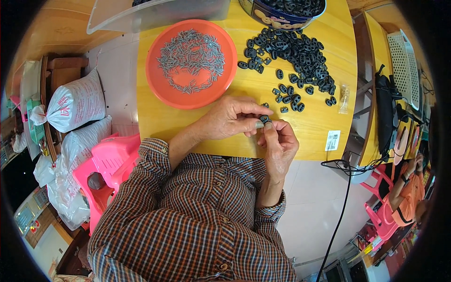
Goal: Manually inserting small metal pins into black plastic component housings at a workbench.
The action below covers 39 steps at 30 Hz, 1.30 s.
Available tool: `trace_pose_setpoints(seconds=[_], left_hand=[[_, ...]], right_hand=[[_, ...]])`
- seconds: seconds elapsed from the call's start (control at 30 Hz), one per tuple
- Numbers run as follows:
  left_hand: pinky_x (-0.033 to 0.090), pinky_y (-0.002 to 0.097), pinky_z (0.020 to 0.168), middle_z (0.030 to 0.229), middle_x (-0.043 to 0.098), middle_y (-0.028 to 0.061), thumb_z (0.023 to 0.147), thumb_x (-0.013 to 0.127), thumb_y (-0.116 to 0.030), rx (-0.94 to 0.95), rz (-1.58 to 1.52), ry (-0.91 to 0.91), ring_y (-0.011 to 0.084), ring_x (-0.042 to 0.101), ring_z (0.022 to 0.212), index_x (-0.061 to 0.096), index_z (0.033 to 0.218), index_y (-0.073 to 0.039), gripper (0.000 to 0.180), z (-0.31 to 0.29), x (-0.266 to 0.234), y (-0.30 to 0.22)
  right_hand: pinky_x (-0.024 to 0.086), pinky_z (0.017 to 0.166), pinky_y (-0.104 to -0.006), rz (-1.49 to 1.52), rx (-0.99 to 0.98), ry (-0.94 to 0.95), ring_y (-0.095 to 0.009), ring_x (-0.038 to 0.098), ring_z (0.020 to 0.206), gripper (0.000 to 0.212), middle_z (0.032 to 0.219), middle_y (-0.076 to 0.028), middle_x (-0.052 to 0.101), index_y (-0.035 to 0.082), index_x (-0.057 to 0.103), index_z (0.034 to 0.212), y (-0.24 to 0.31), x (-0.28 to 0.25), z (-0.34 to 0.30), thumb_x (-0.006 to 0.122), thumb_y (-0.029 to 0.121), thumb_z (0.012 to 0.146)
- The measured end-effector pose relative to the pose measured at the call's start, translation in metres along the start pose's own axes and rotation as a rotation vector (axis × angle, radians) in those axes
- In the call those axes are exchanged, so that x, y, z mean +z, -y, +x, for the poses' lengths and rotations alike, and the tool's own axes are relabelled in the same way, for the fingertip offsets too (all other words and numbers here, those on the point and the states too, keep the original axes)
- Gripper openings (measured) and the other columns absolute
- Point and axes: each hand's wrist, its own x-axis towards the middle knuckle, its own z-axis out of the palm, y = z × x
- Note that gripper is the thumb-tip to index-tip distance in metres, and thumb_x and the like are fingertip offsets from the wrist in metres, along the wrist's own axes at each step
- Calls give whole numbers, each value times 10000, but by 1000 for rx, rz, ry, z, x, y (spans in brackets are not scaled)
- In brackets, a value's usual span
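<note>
My left hand (229,116) and my right hand (281,144) meet over the near edge of the yellow table. Between their fingertips is a small black cord lock (265,119), pinched from both sides. Loose cord lock pieces (294,99) lie just beyond my fingers, and a larger heap of black cord locks (303,63) spreads behind them. To the left, a round orange plate (154,87) holds many small metal springs (191,58). Whether a spring sits inside the held piece is hidden.
A dark blue tin (275,19) full of black pieces and a translucent plastic bin (159,18) stand at the far edge. A small clear packet (344,98) and a white label (332,140) lie right. A black cable (346,197) hangs down. Pink chair (110,162) at left; another person (408,197) sits far right.
</note>
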Motion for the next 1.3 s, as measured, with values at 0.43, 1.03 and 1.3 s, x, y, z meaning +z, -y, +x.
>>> trace_pose_setpoints(seconds=[0.43,1.03,1.3], left_hand=[[500,220,631,852,559,46,858,567,44,-20,-53,-23,91,591,702,588,1183,-13,331,0,1,-1],[521,218,624,859,540,57,856,564,50,29,49,-14,102,616,708,600,1155,-5,306,1,-2,3],[504,215,599,847,568,60,852,571,48,52,10,6,96,607,680,605,1149,-8,304,-2,-6,0]], right_hand=[[352,470,-177,-30,-25,-53,-41,455,503,121,655,-9,559,-3,561,814,-1,2,-1,600,97,868],[342,464,-180,-14,-14,-25,-49,464,503,131,662,-25,582,-5,586,825,-1,2,-2,606,116,873],[366,464,-172,145,40,125,-53,495,522,105,731,-46,629,-10,605,845,-3,-10,1,610,89,880]])
